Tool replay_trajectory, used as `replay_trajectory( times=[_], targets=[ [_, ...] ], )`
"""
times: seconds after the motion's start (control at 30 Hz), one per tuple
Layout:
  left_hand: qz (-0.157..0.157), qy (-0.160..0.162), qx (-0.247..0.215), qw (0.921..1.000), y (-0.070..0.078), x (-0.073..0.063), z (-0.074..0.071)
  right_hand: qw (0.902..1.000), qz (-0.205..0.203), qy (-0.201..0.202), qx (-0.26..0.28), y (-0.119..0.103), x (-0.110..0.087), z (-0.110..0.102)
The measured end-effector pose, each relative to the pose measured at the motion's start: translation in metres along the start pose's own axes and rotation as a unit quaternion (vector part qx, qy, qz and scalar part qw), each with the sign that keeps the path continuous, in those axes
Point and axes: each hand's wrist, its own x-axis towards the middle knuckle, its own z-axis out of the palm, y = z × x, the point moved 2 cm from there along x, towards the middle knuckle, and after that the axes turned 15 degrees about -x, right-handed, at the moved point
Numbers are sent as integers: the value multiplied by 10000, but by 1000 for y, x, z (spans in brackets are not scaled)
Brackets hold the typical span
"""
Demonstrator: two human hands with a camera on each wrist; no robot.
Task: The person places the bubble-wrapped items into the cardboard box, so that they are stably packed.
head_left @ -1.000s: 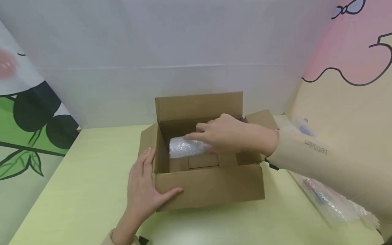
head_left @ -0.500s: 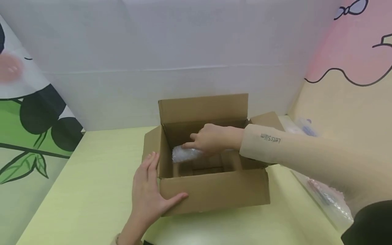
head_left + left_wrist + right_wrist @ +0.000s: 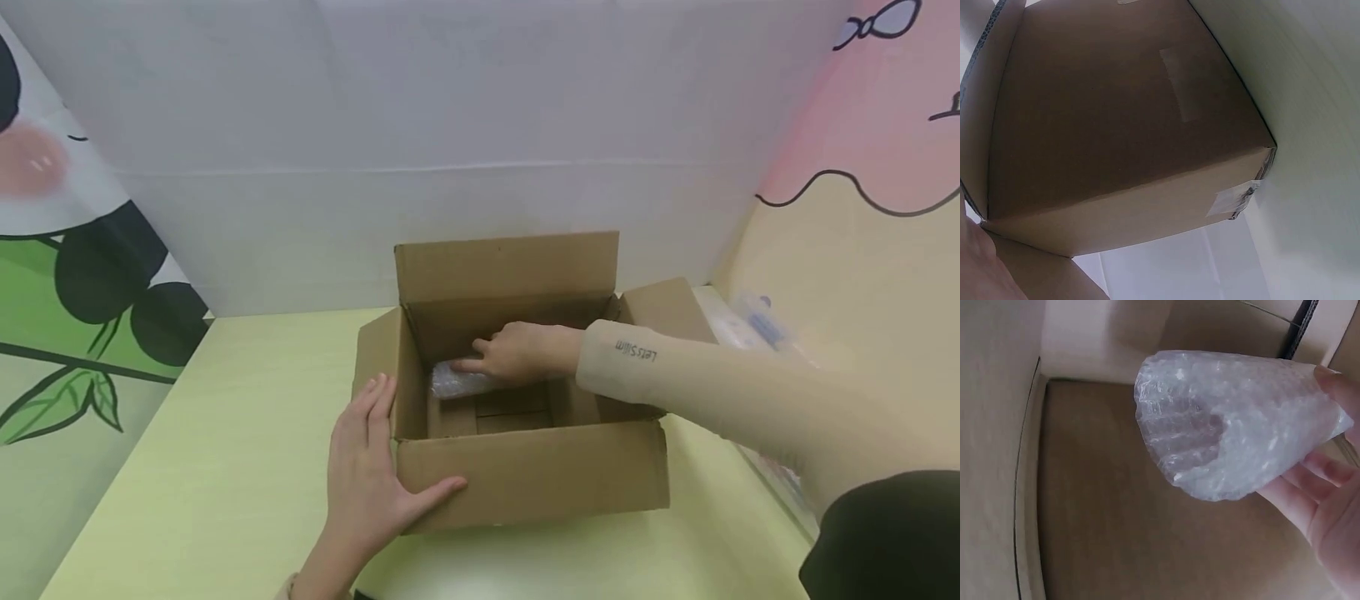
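Note:
An open cardboard box stands on the table with its flaps spread. Inside it, my right hand grips a roll of bubble wrap, lying sideways near the back left of the box. In the right wrist view the bubble wrap forms a tube, with the thumb on one side and the fingers curled beneath; whether anything is inside it cannot be told. My left hand rests on the box's front left corner, fingers along the left side and thumb straight on the front flap. The left wrist view shows the box's outer wall.
Clear plastic-wrapped items lie on the table's right side, partly behind the right sleeve. A white backdrop rises behind the box. Pale green table stretches to the left. A dark round shape covers the lower right corner.
My right hand has lowered the bubble wrap deeper into the box, toward its floor. The left hand keeps its place on the corner. The whole view has shifted slightly.

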Motion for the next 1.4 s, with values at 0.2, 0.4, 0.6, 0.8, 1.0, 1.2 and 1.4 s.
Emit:
replay_trajectory(
  times=[0.2, 0.4, 0.6, 0.8, 1.0, 1.2, 1.4],
  targets=[
    [54, 19, -2, 10000, 2, 0, 0, 9998, 60, -144, 130, -5, 5, 11],
    [141, 67, 66, 9999, 1, 1, -1, 9996, 194, -183, -73, -12, 12, 20],
    [96, 54, 133, 9999, 0, 2, -2, 9991, 239, -339, 60, -13, 16, 25],
    [76, 35, 148, 9999, 0, 3, -2, 9919, 304, -293, 1196, -2, 9, 17],
    [63, 6, 83, 9999, -1, 5, -1, 9602, 485, 100, 2750, 25, -16, -14],
    [34, -9, 106, 9999, -1, 6, -1, 9490, 820, 777, 2945, 50, -49, -45],
    [-137, -133, 108, 9998, 0, 3, -1, 9425, 1380, 1296, 2754, 63, -84, -57]
  ],
)
